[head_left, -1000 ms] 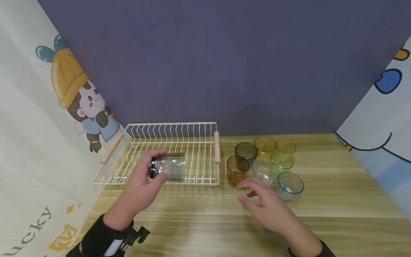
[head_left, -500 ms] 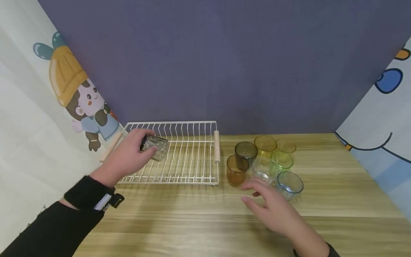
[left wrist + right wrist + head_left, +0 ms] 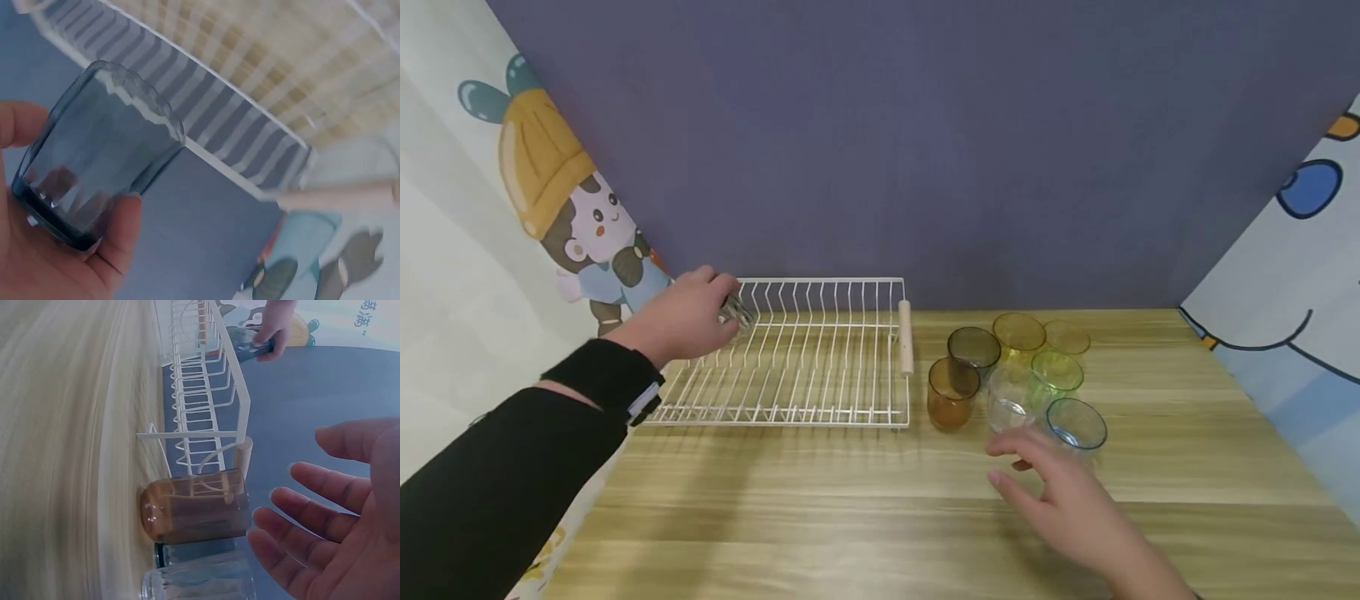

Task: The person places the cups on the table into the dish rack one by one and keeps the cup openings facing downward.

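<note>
My left hand (image 3: 688, 312) grips a smoky grey drinking glass (image 3: 106, 150) round its thick base, over the back left of a white wire dish rack (image 3: 820, 426). In the left wrist view the glass is tilted, its scalloped rim toward the rack. Most of it is hidden behind the hand in the head view. My right hand (image 3: 1067, 500) hovers with relaxed, parted fingers in front of the blue-rimmed glass (image 3: 1077, 425) and a clear glass (image 3: 1009, 408). Nothing is in its grasp. A brown glass (image 3: 952, 400) stands near the rack's right side.
Behind these stand a dark grey glass (image 3: 973, 346), a lime glass (image 3: 1057, 375), an amber-yellow glass (image 3: 1019, 332) and a pale yellow one (image 3: 1067, 337). The rack's right wooden handle (image 3: 906, 337) faces the group. A dark wall panel (image 3: 970, 167) closes off the table's back edge.
My left hand has carried the grey glass from the rack's front left toward its back left corner. My right hand has drawn slightly right and toward me, away from the brown glass.
</note>
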Motion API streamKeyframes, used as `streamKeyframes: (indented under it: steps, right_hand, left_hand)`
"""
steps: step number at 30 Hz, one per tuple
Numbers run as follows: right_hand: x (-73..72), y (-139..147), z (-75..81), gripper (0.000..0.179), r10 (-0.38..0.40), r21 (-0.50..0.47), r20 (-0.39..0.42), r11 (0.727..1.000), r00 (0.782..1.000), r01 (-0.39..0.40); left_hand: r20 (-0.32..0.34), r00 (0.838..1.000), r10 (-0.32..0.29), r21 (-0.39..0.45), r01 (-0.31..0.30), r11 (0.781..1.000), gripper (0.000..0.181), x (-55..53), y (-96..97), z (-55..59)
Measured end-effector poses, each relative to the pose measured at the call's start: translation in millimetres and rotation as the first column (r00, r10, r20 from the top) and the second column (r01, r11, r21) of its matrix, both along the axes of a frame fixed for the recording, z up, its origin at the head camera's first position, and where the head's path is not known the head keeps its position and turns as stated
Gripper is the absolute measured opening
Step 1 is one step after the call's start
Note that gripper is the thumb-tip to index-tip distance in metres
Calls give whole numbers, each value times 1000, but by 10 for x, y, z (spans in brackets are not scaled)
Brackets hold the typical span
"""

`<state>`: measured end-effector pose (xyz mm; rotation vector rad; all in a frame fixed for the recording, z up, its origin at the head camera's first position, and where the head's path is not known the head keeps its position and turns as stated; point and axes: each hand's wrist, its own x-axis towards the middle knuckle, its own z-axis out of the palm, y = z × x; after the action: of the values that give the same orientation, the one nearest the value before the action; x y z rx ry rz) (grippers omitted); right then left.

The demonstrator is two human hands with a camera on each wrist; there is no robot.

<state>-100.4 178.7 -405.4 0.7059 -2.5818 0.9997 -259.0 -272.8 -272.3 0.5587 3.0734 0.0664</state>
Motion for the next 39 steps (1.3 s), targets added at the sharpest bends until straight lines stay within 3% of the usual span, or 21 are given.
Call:
streamKeyframes:
  steps: [4, 10, 17, 23, 31, 39]
  right_hand:
    - [54, -25, -48, 26, -14, -7, 17, 1000, 1000, 14]
    - [115, -64, -85, 24, -34, -14, 63, 999, 997, 35]
    - [184, -107, -159, 24, -29, -26, 110, 999, 994, 32]
    - [210, -144, -189, 25, -40, -5, 72, 999, 997, 40]
    - [220, -160, -205, 31, 25, -31, -3, 999, 1000, -25]
    - [225, -149, -235, 34, 29, -40, -40, 999, 999, -31]
  left_hand:
    - [21, 1000, 1, -101, 1, 995, 53, -126, -69, -47]
    - [100, 995, 31, -88, -22, 996, 46, -258, -233, -157]
    - [157, 986, 56, -88, -42, 995, 52, -426, -341, -333]
    - [178, 979, 102, -117, -82, 990, 55, -487, -334, -401]
    - [185, 969, 165, -122, -144, 982, 52, -521, -395, -505]
    - [189, 972, 140, -128, -117, 985, 47, -630, -407, -656]
